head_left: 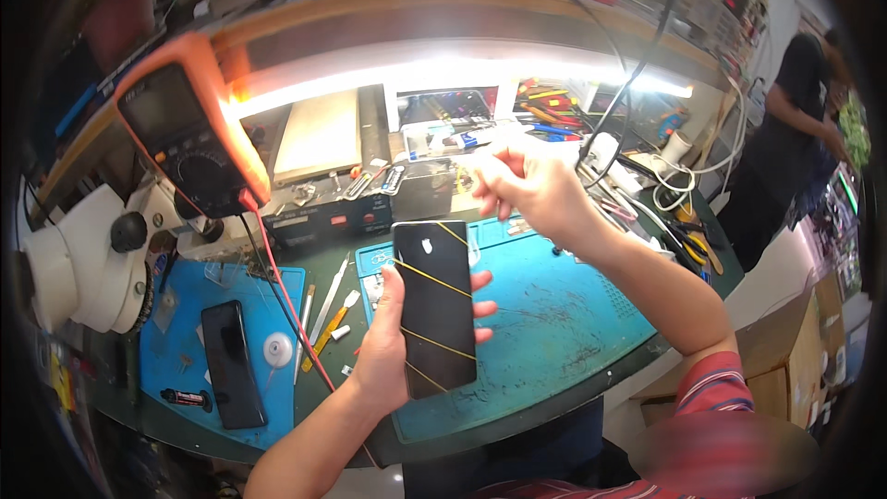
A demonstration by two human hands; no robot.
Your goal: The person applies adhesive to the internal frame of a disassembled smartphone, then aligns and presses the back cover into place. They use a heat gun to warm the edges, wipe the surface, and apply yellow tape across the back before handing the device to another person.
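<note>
A black phone (434,314) with several thin yellow rubber bands stretched slantwise around it stands in my left hand (393,346), whose thumb lies along its left edge while the fingers show past its right edge. My right hand (517,185) is raised above and to the right of the phone, thumb and index finger pinched together; whatever they hold, if anything, is too small to make out. Beneath both hands lies a blue silicone mat (564,314).
A second phone (231,360) rests on the left mat. An orange multimeter (180,125) with leads and a white microscope (83,273) are left. Slim tools (323,314) lie mid-bench; pliers and cables (693,240) crowd the right. Another person (776,139) stands beyond.
</note>
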